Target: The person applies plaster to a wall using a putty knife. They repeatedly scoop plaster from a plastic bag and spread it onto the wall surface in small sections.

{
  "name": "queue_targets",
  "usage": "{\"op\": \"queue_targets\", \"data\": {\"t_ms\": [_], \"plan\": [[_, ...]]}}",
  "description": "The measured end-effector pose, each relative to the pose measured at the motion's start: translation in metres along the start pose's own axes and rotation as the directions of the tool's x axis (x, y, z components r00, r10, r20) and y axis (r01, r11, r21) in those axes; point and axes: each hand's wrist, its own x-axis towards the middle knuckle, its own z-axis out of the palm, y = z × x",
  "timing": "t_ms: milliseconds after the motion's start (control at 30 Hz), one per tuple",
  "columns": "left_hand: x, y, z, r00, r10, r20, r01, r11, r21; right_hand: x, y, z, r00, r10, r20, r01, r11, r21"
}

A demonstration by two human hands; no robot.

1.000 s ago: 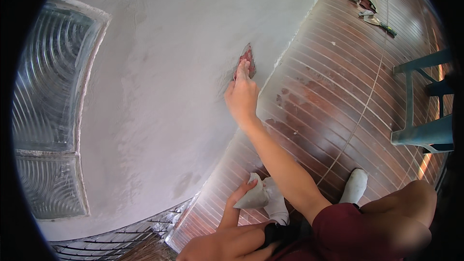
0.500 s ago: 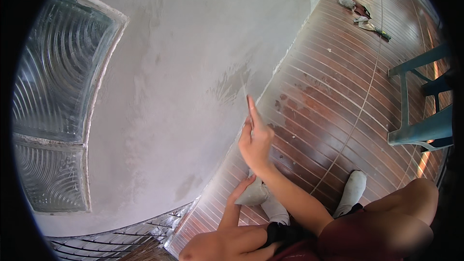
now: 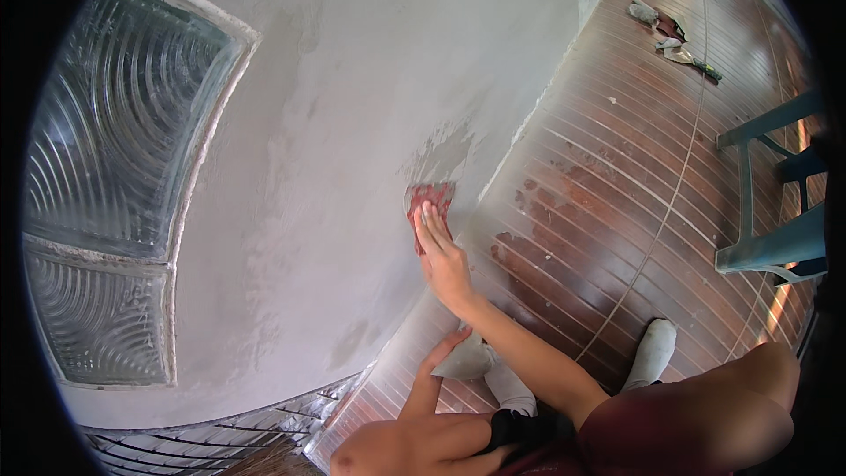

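My right hand [image 3: 445, 256] presses a flat red putty spreader [image 3: 432, 198], smeared with grey, against the grey plastered wall [image 3: 291, 203]. Its fingers lie along the spreader's face. Above the spreader, a darker streaked patch [image 3: 445, 150] marks the wall. Lower down, beside my foot, my left hand [image 3: 438, 354] grips the edge of a grey, putty-coated flat piece [image 3: 463, 360]; its exact kind is unclear. Part of that piece is hidden behind my right forearm.
Patterned glass panes [image 3: 123, 115] are set into the wall at left. On the grooved brown tile floor [image 3: 608, 203] lie a green-handled scraper [image 3: 687, 57] and a smeared reddish piece [image 3: 667, 26]. A teal plastic stool [image 3: 762, 251] stands at right. Metal grille bars [image 3: 185, 448] are at lower left.
My right hand has moved slightly left and down, turning the spreader from edge-on to flat on the wall. My left hand stays put. The view has shifted slightly.
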Motion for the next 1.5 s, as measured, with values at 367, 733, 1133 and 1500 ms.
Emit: {"op": "queue_targets", "data": {"t_ms": [367,733,1133,1500], "plan": [[0.011,0.068,0.024,0.995,-0.085,0.043,0.041,0.792,0.609,-0.02,0.064,-0.164,0.588,0.745,0.317,-0.776,0.407,0.483],[-0.011,0.163,0.078,0.982,-0.043,0.184,-0.141,0.479,0.866,-0.014,0.066,-0.186,0.599,0.585,0.547,-0.796,0.513,0.322],[-0.012,0.17,0.08,0.973,-0.07,0.22,-0.148,0.54,0.828,-0.004,0.053,-0.177,0.668,0.484,0.565,-0.71,0.642,0.289],[0.008,0.173,0.092,0.99,-0.138,0.013,-0.014,0.0,1.0,-0.013,0.063,-0.171,0.528,0.611,0.591,-0.813,0.565,0.142]]}}
